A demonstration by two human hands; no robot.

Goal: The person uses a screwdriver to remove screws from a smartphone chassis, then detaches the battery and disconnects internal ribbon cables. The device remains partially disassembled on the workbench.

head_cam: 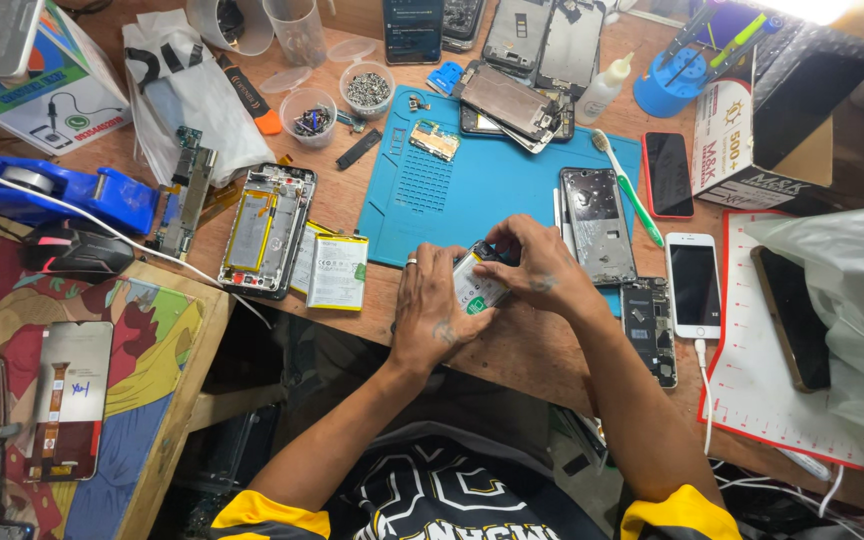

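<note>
My left hand (430,312) and my right hand (540,268) both grip an opened phone (476,284) with a white battery showing in it, at the near edge of the blue work mat (472,190). The left fingers curl around its left side; a ring sits on one finger. My right hand's fingertips press at the phone's top end. A bare phone frame (597,222) lies just right of my right hand.
An open phone body (262,228) and a loose battery (337,271) lie to the left. Small cups of screws (366,89), phone parts, a green-handled toothbrush (630,190), a white phone (693,283) and a red phone (668,173) surround the mat. A blue tape dispenser (52,192) stands far left.
</note>
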